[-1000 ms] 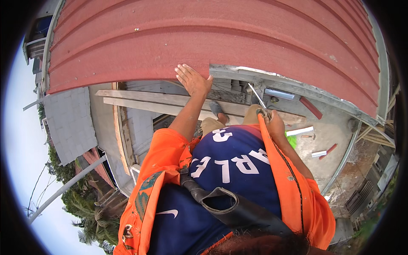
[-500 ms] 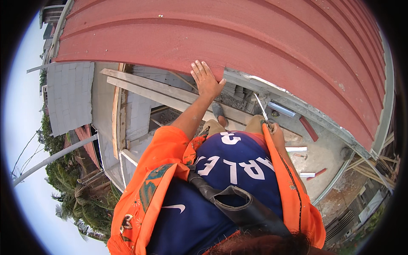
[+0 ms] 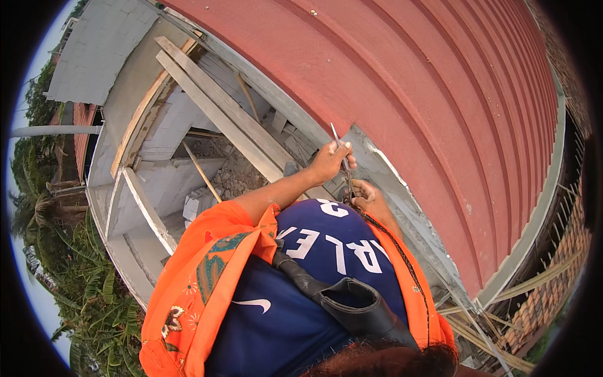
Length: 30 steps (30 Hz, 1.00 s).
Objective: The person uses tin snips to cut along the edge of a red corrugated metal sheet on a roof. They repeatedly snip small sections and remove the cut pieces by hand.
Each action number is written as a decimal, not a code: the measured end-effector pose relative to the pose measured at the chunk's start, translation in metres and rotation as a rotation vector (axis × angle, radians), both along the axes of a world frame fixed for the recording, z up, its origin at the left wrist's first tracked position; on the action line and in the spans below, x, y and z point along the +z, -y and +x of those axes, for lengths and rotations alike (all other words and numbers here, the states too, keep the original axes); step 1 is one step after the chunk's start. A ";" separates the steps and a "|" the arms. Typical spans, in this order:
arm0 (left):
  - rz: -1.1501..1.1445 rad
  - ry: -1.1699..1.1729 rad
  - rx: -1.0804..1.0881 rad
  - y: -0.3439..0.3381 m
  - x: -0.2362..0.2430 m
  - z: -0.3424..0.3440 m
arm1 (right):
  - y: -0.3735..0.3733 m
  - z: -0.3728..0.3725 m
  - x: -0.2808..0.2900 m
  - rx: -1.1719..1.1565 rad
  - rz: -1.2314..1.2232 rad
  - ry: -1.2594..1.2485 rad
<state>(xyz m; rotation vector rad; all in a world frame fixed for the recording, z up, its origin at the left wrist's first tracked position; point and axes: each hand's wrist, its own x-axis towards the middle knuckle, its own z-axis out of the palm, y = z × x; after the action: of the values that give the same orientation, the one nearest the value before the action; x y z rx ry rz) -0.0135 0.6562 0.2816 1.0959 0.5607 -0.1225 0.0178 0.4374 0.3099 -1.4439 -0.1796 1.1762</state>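
Observation:
A pair of metal snips [image 3: 347, 173] with thin, pointed blades is in front of my belly, its tips turned toward the roof. My left hand [image 3: 329, 161] is closed round the blades, thumb uppermost. Lower down and to the right, my right hand [image 3: 370, 196] has its fingers curled at the handle end, which is partly hidden. Just beyond the blade tips lies the edge of the red ribbed metal roof sheet [image 3: 402, 125]. A notch shows in that edge, with grey concrete beam [image 3: 370, 147] bare beside it.
Long wooden planks [image 3: 226, 116] span the gap below me at the left. Under them are rubble [image 3: 245, 166] and unfinished block walls [image 3: 166, 132]. A thin stick [image 3: 201, 173] leans there. Palms and other plants [image 3: 88, 276] grow at lower left; bamboo poles [image 3: 534, 283] lie at the right.
My left hand has come off the roof sheet and onto the snips' blades. My right hand has brought the snips up and inward. The view has turned, so the roof edge now slants more steeply.

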 end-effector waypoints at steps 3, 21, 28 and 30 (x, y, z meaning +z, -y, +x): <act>0.199 0.046 -0.046 -0.001 0.012 -0.001 | -0.010 -0.001 -0.007 0.105 -0.121 0.002; 0.065 -0.267 0.425 -0.067 -0.037 0.029 | 0.054 0.096 0.025 0.116 -0.282 0.279; -0.236 -0.137 0.440 -0.078 -0.069 0.073 | 0.065 0.124 0.009 0.186 -0.312 0.251; -0.281 -0.124 0.477 -0.075 -0.074 0.076 | 0.051 0.124 0.015 0.252 -0.305 0.269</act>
<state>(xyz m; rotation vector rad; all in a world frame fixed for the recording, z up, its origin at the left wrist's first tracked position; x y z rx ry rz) 0.0629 0.7315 0.2075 0.6633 0.8737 0.1449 0.1416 0.3863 0.3253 -1.8915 -0.3914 1.2459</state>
